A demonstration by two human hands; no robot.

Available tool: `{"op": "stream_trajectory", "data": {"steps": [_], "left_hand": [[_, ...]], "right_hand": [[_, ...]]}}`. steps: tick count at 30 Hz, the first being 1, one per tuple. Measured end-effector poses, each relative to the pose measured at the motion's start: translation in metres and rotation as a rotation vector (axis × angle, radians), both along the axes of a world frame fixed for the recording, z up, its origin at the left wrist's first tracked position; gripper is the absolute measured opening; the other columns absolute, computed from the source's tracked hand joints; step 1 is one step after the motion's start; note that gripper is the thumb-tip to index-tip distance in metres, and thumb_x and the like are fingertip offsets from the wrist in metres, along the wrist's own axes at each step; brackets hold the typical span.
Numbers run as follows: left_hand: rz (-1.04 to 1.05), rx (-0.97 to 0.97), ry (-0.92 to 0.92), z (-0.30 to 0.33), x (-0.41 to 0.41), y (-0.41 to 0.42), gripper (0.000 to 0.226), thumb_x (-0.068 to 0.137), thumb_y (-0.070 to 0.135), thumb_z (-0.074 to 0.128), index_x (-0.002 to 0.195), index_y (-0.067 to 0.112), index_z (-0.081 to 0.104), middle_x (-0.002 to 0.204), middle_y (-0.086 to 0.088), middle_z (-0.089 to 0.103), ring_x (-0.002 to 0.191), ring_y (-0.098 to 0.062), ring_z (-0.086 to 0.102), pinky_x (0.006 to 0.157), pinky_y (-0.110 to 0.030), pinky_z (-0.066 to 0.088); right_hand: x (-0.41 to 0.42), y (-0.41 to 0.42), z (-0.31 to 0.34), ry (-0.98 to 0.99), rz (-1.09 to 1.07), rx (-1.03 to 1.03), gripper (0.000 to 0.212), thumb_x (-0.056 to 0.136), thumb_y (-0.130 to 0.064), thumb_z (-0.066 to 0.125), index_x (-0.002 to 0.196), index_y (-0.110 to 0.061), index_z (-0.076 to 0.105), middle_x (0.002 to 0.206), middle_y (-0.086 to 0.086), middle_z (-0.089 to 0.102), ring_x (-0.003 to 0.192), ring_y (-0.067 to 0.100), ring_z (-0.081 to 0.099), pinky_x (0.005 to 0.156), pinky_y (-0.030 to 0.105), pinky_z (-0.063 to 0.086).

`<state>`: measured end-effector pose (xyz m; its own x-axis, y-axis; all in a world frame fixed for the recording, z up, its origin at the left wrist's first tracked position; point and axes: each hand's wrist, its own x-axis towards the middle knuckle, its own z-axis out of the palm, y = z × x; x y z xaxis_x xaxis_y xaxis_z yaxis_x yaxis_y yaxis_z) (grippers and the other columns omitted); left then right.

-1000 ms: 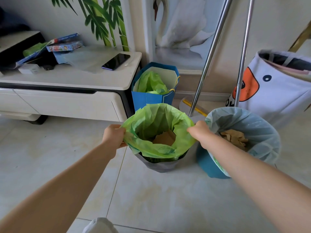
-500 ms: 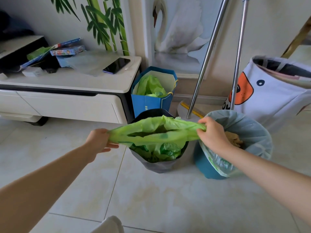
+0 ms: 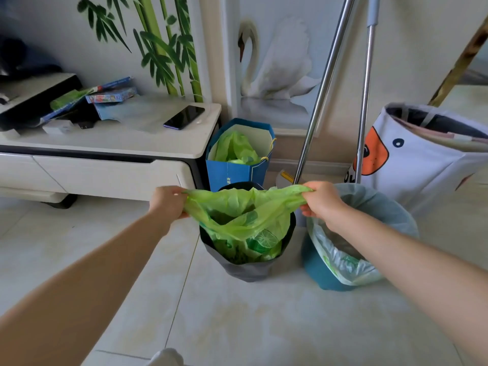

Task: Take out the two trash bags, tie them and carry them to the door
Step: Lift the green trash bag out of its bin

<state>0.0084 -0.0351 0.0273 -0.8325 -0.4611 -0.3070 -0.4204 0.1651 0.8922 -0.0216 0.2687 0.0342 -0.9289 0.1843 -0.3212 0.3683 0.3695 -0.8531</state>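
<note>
Behind the right forearm, much of the pale grey-blue trash bag [image 3: 369, 207] hidden, its contents not readable; only its rim and a crumpled whitish skirt over the teal bin [image 3: 320, 273] visible. At the bottom edge, a white shape cut off by the frame, not identifiable. Inside the green trash bag [image 3: 243, 220], only vague green packaging with a lime-slice print to be made out.

Green bag translucent, thin, wrinkled, its mouth pulled taut and half flattened above the dark grey bin [image 3: 248, 270], lower part down inside the bin. Left hand [image 3: 167, 203] clenched on the bag's left rim; right hand [image 3: 320, 200] pinching the right rim, fingers closed on the plastic.

Just behind the grey bin, a blue paper bag [image 3: 232, 173] with more green plastic inside. Beside it, two metal poles [image 3: 324, 83] leaning on the wall, one descending right behind the right hand. To the right, a white fabric hamper [image 3: 422, 159] with an orange patch. To the left, a low white cabinet [image 3: 111, 173] carrying a dark phone [image 3: 184, 117] and scattered booklets. Teal bin touching or nearly touching the grey one; cannot tell which.
</note>
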Motion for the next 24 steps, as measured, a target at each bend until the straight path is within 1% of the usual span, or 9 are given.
{"op": "stream_trajectory", "data": {"steps": [2,6,9,11,12,14,18,22,24], "left_hand": [[0.035,0.023,0.088,0.023,-0.009,0.003,0.02,0.092,-0.003,0.048,0.103,0.002,0.063,0.094,-0.021,0.063,0.069,-0.027,0.065,0.048,-0.029,0.059],[0.046,-0.04,0.178,0.059,-0.013,-0.002,0.016,0.093,0.002,0.048,0.101,0.005,0.062,0.097,-0.021,0.061,0.066,-0.026,0.063,0.042,-0.027,0.056],[0.037,-0.165,0.211,0.083,-0.008,-0.013,0.021,0.094,0.007,0.045,0.106,0.006,0.062,0.096,-0.024,0.064,0.059,-0.03,0.067,0.046,-0.031,0.059],[0.059,-0.208,0.237,0.104,-0.001,-0.02,0.022,0.095,0.011,0.042,0.109,0.011,0.059,0.084,-0.019,0.066,0.047,-0.023,0.067,0.053,-0.033,0.061],[0.064,-0.218,0.252,0.114,0.002,-0.022,0.022,0.095,0.012,0.042,0.109,0.011,0.059,0.079,-0.015,0.066,0.047,-0.022,0.067,0.06,-0.038,0.062],[0.065,-0.235,0.291,0.135,0.012,-0.024,0.022,0.094,0.013,0.043,0.107,0.009,0.06,0.076,-0.011,0.065,0.055,-0.028,0.068,0.073,-0.046,0.061],[0.065,-0.273,0.406,0.172,0.038,-0.02,0.019,0.092,0.012,0.046,0.092,0.005,0.063,0.069,-0.011,0.061,0.055,-0.029,0.064,0.071,-0.044,0.059],[0.072,-0.309,0.503,0.199,0.07,-0.018,0.017,0.089,0.012,0.052,0.078,0.01,0.063,0.064,-0.01,0.062,0.051,-0.025,0.06,0.065,-0.037,0.056],[0.065,-0.328,0.538,0.208,0.087,-0.016,0.014,0.087,0.013,0.057,0.075,0.013,0.064,0.061,-0.009,0.062,0.05,-0.024,0.058,0.065,-0.035,0.054]], "right_hand": [[-0.013,-0.003,0.021,0.089,-0.062,-0.003,0.032,0.09,0.0,0.04,0.106,-0.009,0.068,0.081,0.013,0.065,0.064,0.024,0.06,0.066,0.04,0.057],[-0.027,-0.001,0.066,0.203,-0.142,-0.08,0.038,0.087,-0.002,0.038,0.108,-0.016,0.067,0.078,0.007,0.062,0.06,0.018,0.054,0.051,0.028,0.047],[-0.019,0.003,0.097,0.279,-0.134,-0.115,0.034,0.088,-0.004,0.04,0.105,-0.02,0.066,0.072,0.003,0.059,0.061,0.017,0.053,0.055,0.029,0.047],[-0.011,0.006,0.119,0.345,-0.136,-0.156,0.033,0.088,-0.002,0.041,0.102,-0.019,0.065,0.068,0.004,0.057,0.058,0.016,0.05,0.057,0.03,0.046],[-0.007,0.006,0.129,0.377,-0.141,-0.178,0.032,0.088,-0.002,0.041,0.103,-0.018,0.065,0.066,0.004,0.056,0.056,0.016,0.049,0.056,0.03,0.045],[0.002,0.007,0.149,0.424,-0.158,-0.21,0.031,0.088,-0.001,0.042,0.103,-0.017,0.065,0.066,0.005,0.055,0.055,0.016,0.048,0.057,0.03,0.045],[0.027,0.011,0.185,0.497,-0.175,-0.221,0.031,0.087,-0.002,0.042,0.103,-0.013,0.065,0.07,0.007,0.056,0.057,0.017,0.048,0.059,0.034,0.046],[0.057,0.017,0.212,0.535,-0.174,-0.198,0.027,0.086,-0.005,0.043,0.074,-0.022,0.06,0.074,0.011,0.056,0.063,0.023,0.051,0.059,0.035,0.044],[0.073,0.021,0.22,0.545,-0.177,-0.17,0.028,0.084,-0.007,0.043,0.069,-0.024,0.059,0.072,0.01,0.059,0.066,0.026,0.055,0.063,0.038,0.048]]}}
